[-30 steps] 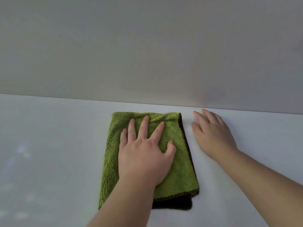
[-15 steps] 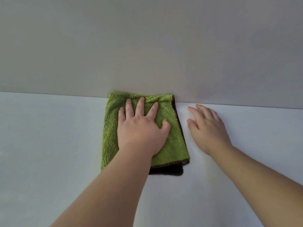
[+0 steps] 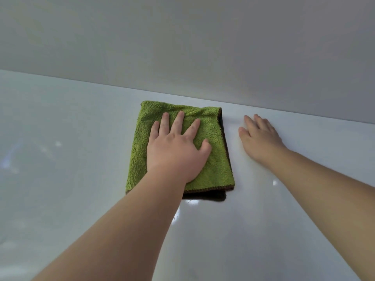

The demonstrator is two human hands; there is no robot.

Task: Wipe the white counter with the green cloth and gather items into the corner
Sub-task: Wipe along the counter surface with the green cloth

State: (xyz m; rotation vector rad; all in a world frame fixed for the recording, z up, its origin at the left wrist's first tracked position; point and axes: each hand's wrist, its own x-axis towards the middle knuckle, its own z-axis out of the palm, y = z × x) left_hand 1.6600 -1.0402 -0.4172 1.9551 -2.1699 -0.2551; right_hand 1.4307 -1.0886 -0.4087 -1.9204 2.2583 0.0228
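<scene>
The white counter (image 3: 60, 179) fills the lower left of the frame, glossy, with pale reflections, and meets the grey wall (image 3: 182, 47) along a line that slopes down towards the right. At centre frame the green cloth (image 3: 140, 151) lies folded flat on the counter, its dark underside showing along the right and near edges, its far edge near the wall but apart from it. The left hand (image 3: 174, 153) presses down on the cloth, palm flat, fingers (image 3: 179, 122) straight and spread. Just right of the cloth, not touching it, the right hand (image 3: 259, 138) rests flat on the bare counter, its fingers (image 3: 250, 122) straight and close together, gripping nothing. The step in hand looks like a wiping stroke; to do it well, the palm should keep even weight so the fold does not ride up or bunch, and each pass should overlap the last, reaching right into the seam at the wall. No items to gather show in this view, so that part seems not yet begun. Compared with half a second ago, the cloth has drawn back from the wall, where its far edge then touched, while the right hand has stayed flat beside it
</scene>
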